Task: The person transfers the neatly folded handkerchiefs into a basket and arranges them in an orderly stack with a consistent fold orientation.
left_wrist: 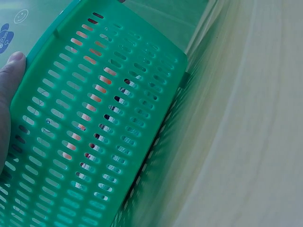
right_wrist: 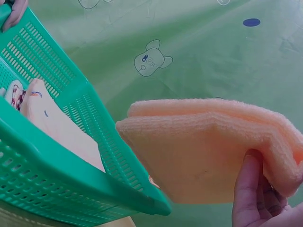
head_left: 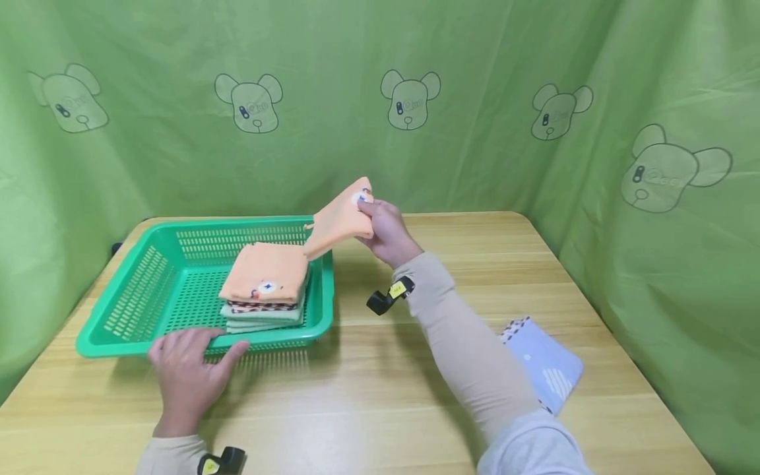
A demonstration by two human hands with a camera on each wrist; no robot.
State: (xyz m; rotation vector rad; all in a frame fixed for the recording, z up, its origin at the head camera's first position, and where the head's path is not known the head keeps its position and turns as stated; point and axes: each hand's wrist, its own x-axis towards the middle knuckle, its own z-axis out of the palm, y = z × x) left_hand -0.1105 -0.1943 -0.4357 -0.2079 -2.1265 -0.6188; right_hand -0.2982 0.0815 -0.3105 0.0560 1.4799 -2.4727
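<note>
My right hand [head_left: 388,234] pinches a folded peach towel [head_left: 340,219] by its right end, thumb on top, above the right back corner of a green plastic basket [head_left: 326,290]. The right wrist view shows the fluffy folded layers of this towel [right_wrist: 189,151]. Inside the basket, at its right side, lies a stack of folded towels, with another peach towel [head_left: 267,267] bearing a small printed face on top. Below it are a dark-patterned towel [head_left: 264,307] and pale green ones [head_left: 267,320]. My left hand [head_left: 187,376] grips the basket's front rim, fingers over the edge.
A folded blue towel [head_left: 546,369] with a patterned edge lies on the wooden table [head_left: 368,402] at the right, partly behind my right forearm. A green curtain [head_left: 332,79] with bear-head prints surrounds the back and sides. The basket's left part shows bare mesh floor.
</note>
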